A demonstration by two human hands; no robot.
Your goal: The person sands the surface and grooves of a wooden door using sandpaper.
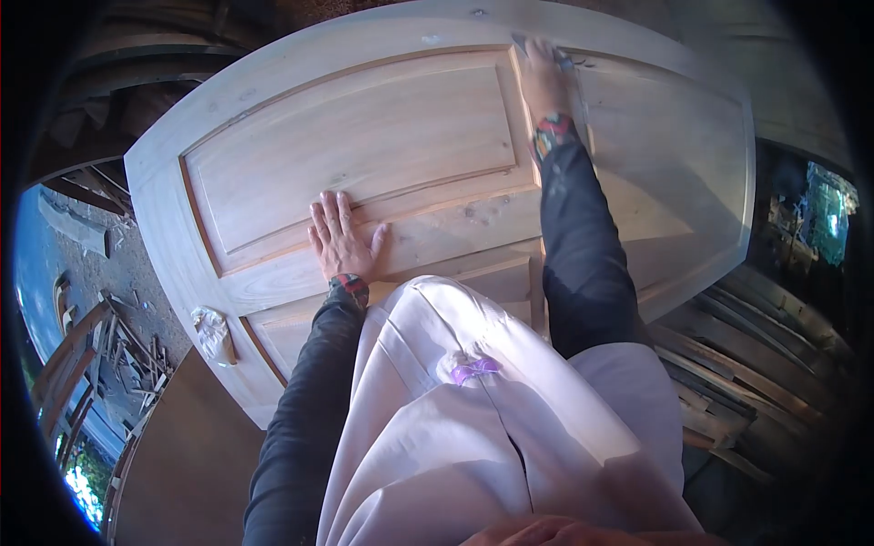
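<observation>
A pale wooden panel door [364,127] lies in front of me, with raised panels framed by moulding. My left hand [344,238] rests flat on it, fingers spread, near the lower edge of the large left panel. Farther out, my right hand [543,77] presses on the upright between two panels, at the door's far side. Its fingers are closed over a dark grey sheet that looks like sandpaper [520,42], mostly covered by the hand and somewhat blurred. Dark sleeves with patterned cuffs cover both arms.
A crumpled clear plastic bag [214,337] sits on the door's left end. Stacked wooden strips [737,364] lie at the right. On the left are a brown board [196,455] and wood scraps [137,355] on the ground. Pale cloth [437,391] covers my lap against the door's near side.
</observation>
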